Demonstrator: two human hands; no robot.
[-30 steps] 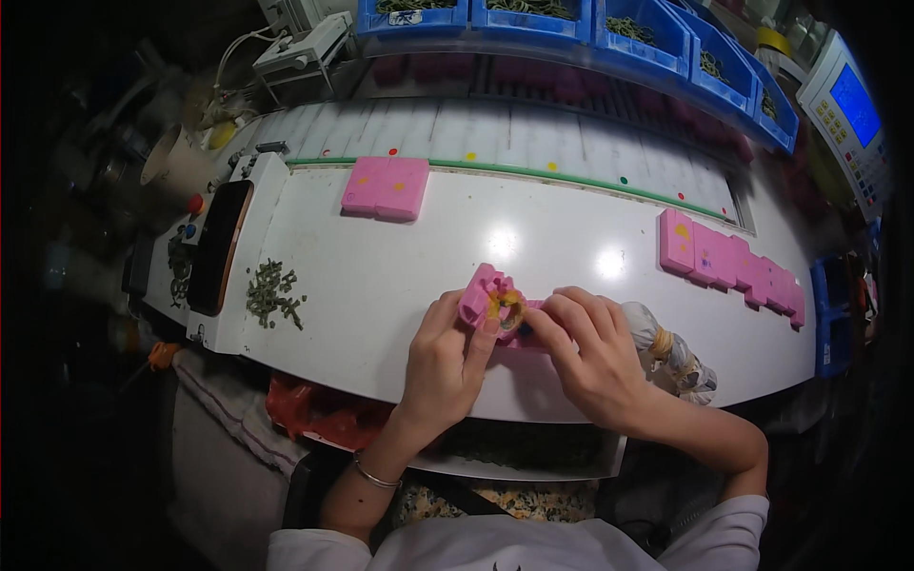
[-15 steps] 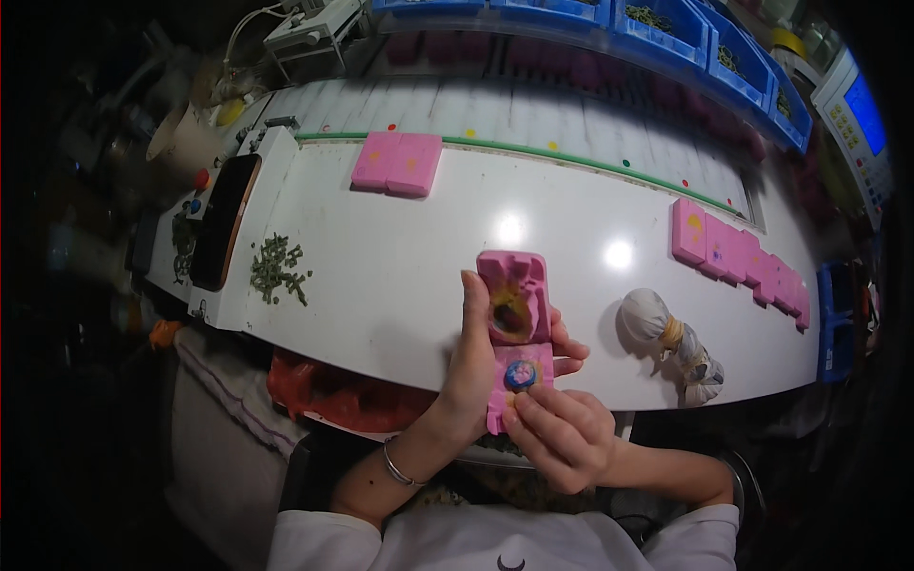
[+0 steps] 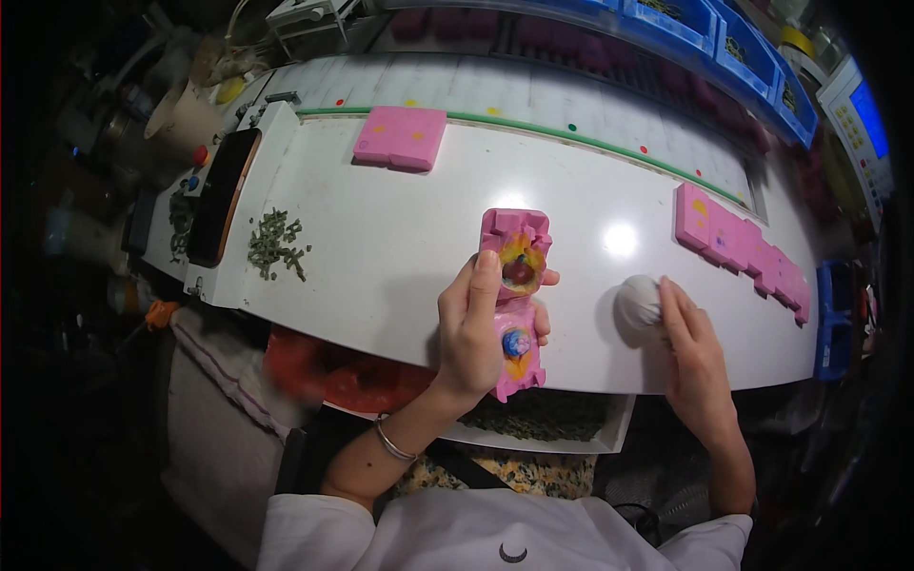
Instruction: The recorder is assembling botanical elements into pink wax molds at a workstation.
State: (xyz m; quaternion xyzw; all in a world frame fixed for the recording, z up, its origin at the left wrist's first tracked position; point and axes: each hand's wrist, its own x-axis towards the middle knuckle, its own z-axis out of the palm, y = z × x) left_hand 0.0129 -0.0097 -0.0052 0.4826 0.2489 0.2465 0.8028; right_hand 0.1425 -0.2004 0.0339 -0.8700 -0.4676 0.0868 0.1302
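Note:
My left hand (image 3: 466, 328) holds a pink rubber mold that lies opened out, thumb along its left side and fingertips showing at its right. The upper half (image 3: 514, 226) has a hollow stained yellow with a dark red middle. On the lower half (image 3: 520, 377), nearer my body, a blue-and-pink rounded knob sits amid yellow stain. To the right, my right hand (image 3: 700, 366) closes over the tied neck of a whitish cloth pouch (image 3: 638, 303), whose round head rests on the white table. The hand hides the pouch's tail.
More pink molds stand in a pair (image 3: 400, 138) at the back left and a row (image 3: 738, 243) at the right. Green bits (image 3: 276, 246) lie near a phone (image 3: 224, 197). Blue bins (image 3: 681, 27) hang at the back; an open drawer (image 3: 547, 419) of green bits is below the table edge.
My right hand has left the mold and moved right onto the cloth pouch. My left hand still holds the mold, now slightly farther from my body. The drawer shows more.

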